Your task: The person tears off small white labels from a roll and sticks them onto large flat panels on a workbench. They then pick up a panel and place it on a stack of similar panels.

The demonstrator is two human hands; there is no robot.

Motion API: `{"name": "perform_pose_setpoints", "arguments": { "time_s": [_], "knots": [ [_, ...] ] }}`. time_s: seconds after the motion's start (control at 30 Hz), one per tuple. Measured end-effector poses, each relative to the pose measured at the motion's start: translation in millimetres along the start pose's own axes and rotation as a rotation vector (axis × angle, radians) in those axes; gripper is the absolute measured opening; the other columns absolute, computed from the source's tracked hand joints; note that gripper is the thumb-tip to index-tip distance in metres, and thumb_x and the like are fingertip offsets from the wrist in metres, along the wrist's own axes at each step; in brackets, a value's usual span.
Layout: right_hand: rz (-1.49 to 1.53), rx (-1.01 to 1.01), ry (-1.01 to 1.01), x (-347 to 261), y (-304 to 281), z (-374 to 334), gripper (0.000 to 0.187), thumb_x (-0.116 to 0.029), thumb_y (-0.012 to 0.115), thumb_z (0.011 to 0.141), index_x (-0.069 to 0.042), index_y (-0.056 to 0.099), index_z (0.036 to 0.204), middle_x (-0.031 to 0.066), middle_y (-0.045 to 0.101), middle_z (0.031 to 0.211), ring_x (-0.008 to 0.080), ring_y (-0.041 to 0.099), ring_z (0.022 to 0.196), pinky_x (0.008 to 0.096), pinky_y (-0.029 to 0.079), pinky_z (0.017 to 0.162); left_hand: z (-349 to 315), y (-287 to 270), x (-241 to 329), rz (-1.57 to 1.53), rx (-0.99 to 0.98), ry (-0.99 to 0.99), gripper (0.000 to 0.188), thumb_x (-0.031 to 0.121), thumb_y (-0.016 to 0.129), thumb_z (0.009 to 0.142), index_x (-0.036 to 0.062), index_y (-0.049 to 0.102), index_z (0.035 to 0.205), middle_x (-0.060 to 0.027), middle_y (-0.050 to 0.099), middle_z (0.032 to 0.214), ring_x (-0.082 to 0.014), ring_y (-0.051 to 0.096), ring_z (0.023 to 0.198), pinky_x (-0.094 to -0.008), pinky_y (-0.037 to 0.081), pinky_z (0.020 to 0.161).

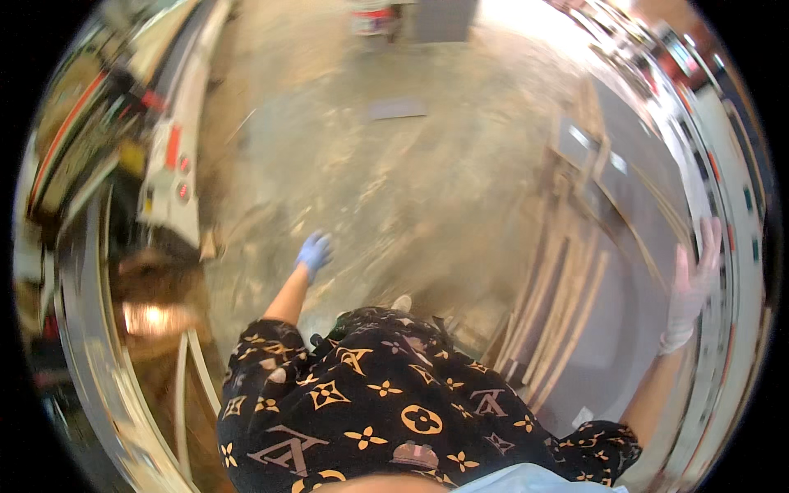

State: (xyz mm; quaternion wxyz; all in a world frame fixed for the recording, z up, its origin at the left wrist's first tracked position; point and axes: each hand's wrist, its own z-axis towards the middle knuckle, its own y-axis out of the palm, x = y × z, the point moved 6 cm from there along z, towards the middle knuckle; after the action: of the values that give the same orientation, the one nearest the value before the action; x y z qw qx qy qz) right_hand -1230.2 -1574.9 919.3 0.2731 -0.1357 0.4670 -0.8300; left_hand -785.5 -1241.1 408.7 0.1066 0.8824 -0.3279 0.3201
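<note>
My left hand [315,251], in a blue glove, hangs out over the concrete floor with its fingers loosely bent and a little apart. Nothing shows in it. Far to the right, my right hand [694,287] wears a pale, whitish glove. Its fingers are spread beside the long white machine frame [723,148]; whether they touch it I cannot tell. Grey sheet panels [604,324] lie stacked just inside of that hand, with long narrow strips of board [567,304] along their left edge.
A white machine with round red buttons [183,177] runs along the left. A flat grey offcut [397,108] lies on the dusty floor [370,181] ahead. Farther off stand a white and red bucket [371,20] and a dark grey panel [442,20].
</note>
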Motion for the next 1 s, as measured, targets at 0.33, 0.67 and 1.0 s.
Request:
{"name": "perform_pose_setpoints", "arguments": {
  "time_s": [0.33,0.67,1.0],
  "knots": [
    [0.77,-0.507,-0.711,-266,161,60,0.056,-0.002,0.06,0.071,-0.002,0.041,0.124,0.0147,0.044,0.124,0.0262,0.038,0.119,0.0351,0.027,0.101,-171,-227,-149,-0.842,0.556,0.343,0.029,0.026,0.049,0.087,0.0182,0.042,0.114,-0.0035,0.052,0.1,-0.0166,0.052,0.076,-0.0315,0.046,0.061],
    [1.312,-1.599,-0.751,-513,253,-45,0.066,-0.025,0.06,0.081,-0.003,0.026,0.133,0.0132,0.041,0.125,0.0218,0.039,0.117,0.0308,0.033,0.095,-235,-123,-191,-1.289,0.834,0.355,0.035,0.026,0.053,0.085,0.0231,0.04,0.117,-0.0028,0.051,0.108,-0.02,0.052,0.091,-0.0407,0.048,0.075],
    [1.549,-2.171,0.341,-788,358,-46,0.066,-0.041,0.058,0.079,-0.019,0.029,0.133,0.0085,0.026,0.139,0.0283,0.027,0.126,0.0444,0.025,0.101,-235,-193,-94,-1.413,0.788,0.543,0.031,0.025,0.055,0.084,0.0232,0.045,0.114,-0.0004,0.055,0.105,-0.0178,0.055,0.092,-0.0363,0.047,0.079]
  ]
}}
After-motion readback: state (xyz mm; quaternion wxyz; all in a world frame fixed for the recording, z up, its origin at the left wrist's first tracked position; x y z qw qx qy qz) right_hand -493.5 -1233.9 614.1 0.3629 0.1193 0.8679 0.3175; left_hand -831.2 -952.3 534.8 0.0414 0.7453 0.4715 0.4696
